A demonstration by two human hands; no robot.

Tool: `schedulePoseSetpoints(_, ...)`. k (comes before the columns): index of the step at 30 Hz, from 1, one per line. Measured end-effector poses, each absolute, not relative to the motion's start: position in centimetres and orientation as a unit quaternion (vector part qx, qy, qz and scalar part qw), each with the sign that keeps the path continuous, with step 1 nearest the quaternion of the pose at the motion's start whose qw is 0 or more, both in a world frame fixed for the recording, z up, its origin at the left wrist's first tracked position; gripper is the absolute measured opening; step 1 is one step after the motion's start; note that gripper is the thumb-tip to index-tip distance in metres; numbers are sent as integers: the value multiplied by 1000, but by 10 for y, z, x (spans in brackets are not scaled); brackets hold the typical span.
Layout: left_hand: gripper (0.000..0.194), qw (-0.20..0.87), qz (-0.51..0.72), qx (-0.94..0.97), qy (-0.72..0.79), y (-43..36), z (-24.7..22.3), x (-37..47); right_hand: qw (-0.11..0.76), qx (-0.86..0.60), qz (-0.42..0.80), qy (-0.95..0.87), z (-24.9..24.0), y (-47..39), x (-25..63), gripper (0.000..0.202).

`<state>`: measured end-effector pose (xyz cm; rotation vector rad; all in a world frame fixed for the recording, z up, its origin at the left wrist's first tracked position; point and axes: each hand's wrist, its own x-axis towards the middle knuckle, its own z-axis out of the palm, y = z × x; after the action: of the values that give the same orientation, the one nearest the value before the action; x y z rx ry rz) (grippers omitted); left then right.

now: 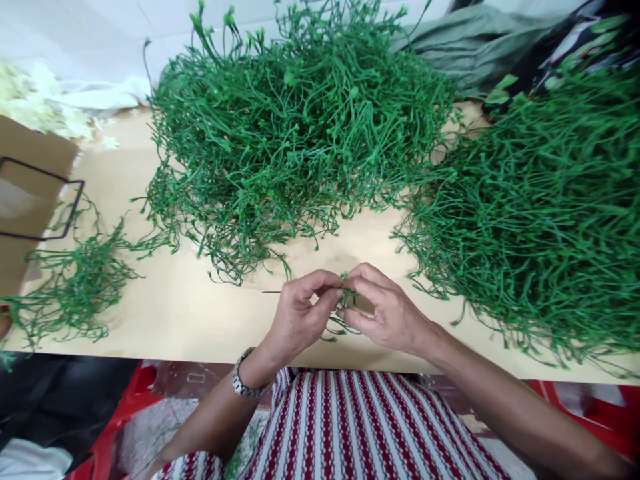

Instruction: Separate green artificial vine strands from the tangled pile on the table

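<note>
Green sprig (349, 298), apparently unfinished, is pinched in the fingertips of the left hand (305, 310) and right hand (387, 313) above the near edge of the table (190, 320); a far heap (300, 133), right heap (545, 220) and smaller left pile (83, 287) line the table (which are finished cannot be told).

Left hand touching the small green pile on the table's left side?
Apart. The head view shows it: a stretch of bare tabletop separates the left hand from the small green pile.
</note>
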<state>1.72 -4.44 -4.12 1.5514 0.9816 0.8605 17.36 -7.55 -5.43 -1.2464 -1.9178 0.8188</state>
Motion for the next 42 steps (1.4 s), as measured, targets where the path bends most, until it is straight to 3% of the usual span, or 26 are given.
schedulePoseSetpoints(4,8,546,382,635,391,-44,-40,19,380,-480,387,-689,-57,-76,172,14)
schedulePoseSetpoints(9,5,653,374,538,380,-44,-39,19,395,-485,467,-625,-58,-78,171,10)
schedulePoseSetpoints(14,8,735,376,442,351,-43,-42,18,344,-483,512,-622,-58,-83,172,5)
schedulePoseSetpoints(20,10,775,374,375,344,-39,-40,20,324,-452,444,-703,-58,-83,172,17)
schedulePoseSetpoints(31,8,821,378,305,300,-41,-39,22,322,-428,510,-673,-59,-83,171,36)
schedulePoseSetpoints(35,13,851,352,275,275,-39,-35,21,364,-393,530,-658,-58,-81,170,42)
schedulePoseSetpoints(42,23,897,239,232,290,-37,-28,22,352,-320,562,-676,-64,-84,173,46)
